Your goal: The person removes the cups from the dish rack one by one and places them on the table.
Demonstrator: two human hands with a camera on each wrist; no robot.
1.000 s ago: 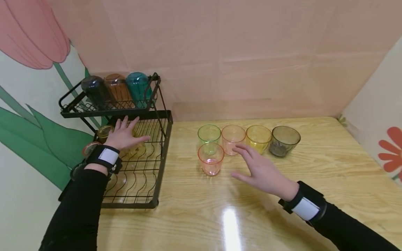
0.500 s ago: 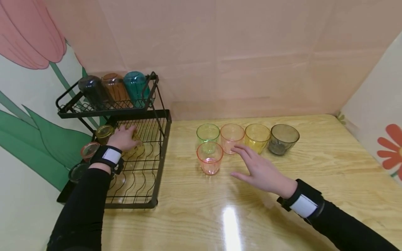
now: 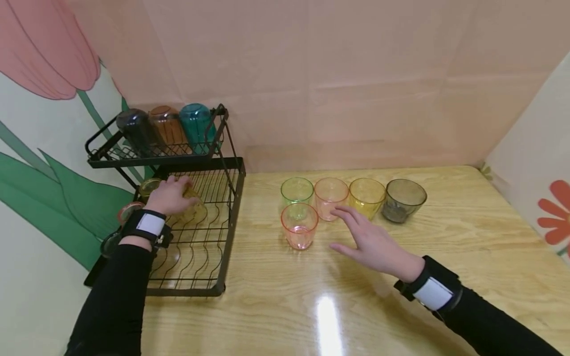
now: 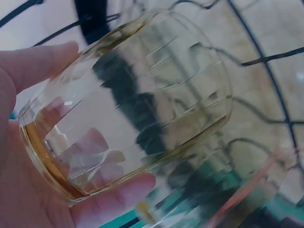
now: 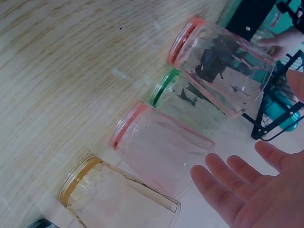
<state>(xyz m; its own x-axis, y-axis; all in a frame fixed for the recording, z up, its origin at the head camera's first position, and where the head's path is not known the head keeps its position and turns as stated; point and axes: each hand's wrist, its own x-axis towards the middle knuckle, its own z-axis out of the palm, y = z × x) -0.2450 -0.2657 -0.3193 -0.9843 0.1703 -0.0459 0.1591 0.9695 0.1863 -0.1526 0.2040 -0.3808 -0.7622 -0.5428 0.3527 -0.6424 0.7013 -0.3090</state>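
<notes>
My left hand is in the lower tier of the black dish rack. Its thumb and fingers grip a clear yellow glass cup, thumb on one side and fingers along the other. In the head view the hand partly covers this yellow cup. Over the table, my right hand has its fingers extended and holds nothing. Its fingertips are nearest to the pink-rimmed cup in front and to the pink cup and amber cup behind.
A green cup and a grey cup stand in the back row. On the rack's upper tier sit dark, brown and teal glasses, upside down. More cups line the lower tier's left side, including a red-rimmed one.
My left hand's spread fingers have curled in around the yellow cup in the rack. My right hand and the cups on the table have stayed put.
</notes>
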